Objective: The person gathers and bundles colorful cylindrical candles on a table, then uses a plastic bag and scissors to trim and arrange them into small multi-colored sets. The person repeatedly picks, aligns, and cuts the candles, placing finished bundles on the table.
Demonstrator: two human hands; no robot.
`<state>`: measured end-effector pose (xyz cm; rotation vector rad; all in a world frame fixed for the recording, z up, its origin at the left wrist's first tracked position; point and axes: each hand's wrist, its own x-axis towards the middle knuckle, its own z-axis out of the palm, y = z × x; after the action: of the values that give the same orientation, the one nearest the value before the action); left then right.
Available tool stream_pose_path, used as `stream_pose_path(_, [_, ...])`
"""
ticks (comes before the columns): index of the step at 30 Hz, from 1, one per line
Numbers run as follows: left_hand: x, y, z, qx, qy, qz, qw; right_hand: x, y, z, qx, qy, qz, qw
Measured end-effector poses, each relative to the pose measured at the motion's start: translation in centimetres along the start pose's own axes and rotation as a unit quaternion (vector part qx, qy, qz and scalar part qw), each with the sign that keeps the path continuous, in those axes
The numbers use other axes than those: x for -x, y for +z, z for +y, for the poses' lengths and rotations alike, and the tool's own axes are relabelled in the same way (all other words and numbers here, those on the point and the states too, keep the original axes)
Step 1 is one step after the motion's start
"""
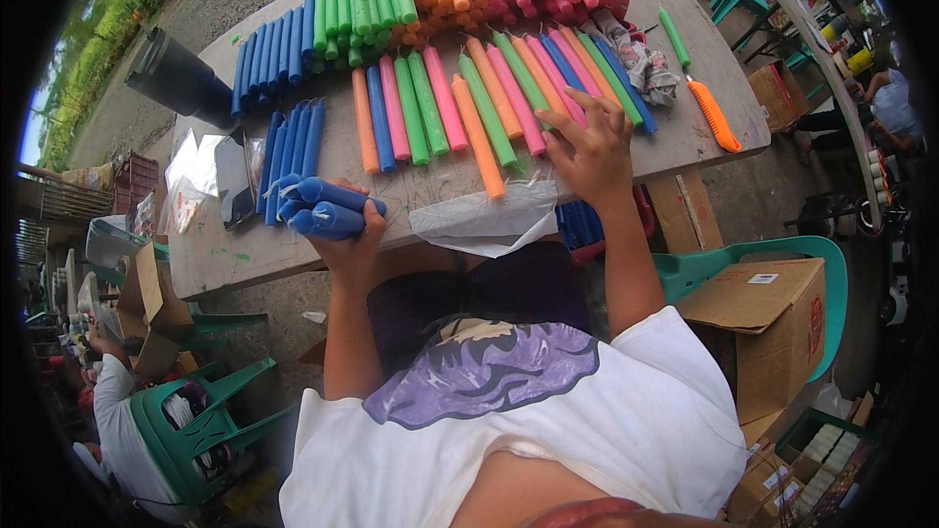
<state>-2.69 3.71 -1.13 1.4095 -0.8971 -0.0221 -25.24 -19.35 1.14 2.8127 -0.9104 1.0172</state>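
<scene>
Several cylindrical blue wax candles (337, 222) fill the gripping left hand (352, 248), seemingly freeing the half-open right hand (597, 154) over slim multicoloured candles (498, 98).

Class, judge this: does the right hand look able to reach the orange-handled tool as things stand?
Probably yes: the orange-handled tool lies uncovered on the right hand's side, and only a flat-lying blue candle and bare tabletop seem to separate them.
</scene>
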Motion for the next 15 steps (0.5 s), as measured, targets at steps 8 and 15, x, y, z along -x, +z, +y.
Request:
stream_pose_path(8, [0.02, -0.09, -0.22, 0.0, 0.007, -0.004, 1.0, 0.13, 0.32, 0.19, -0.008, 0.008, -0.003, 1.0])
stream_pose_path(15, [0.0, -0.03, -0.18, 0.001, 0.007, 0.0, 1.0, 0.1, 0.17, 0.07, -0.013, 0.009, -0.001, 1.0])
